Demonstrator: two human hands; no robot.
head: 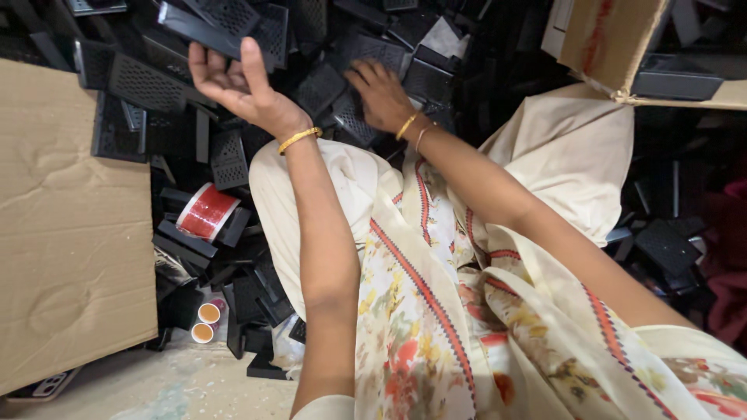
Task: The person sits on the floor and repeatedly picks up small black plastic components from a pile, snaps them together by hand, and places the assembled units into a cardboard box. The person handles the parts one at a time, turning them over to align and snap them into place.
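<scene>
A heap of black perforated plastic panels covers the floor in front of my lap. My left hand is raised above the heap, palm up and fingers spread, with nothing in the palm; its fingertips are close to a long black panel. My right hand lies palm down on the heap with fingers apart, touching a perforated panel. Both wrists wear gold bangles. A cream floral garment covers my knees.
A large cardboard sheet lies at the left. A roll of red tape and two small filled cups sit beside my left knee. An open cardboard box stands at the top right. More black parts lie to the right.
</scene>
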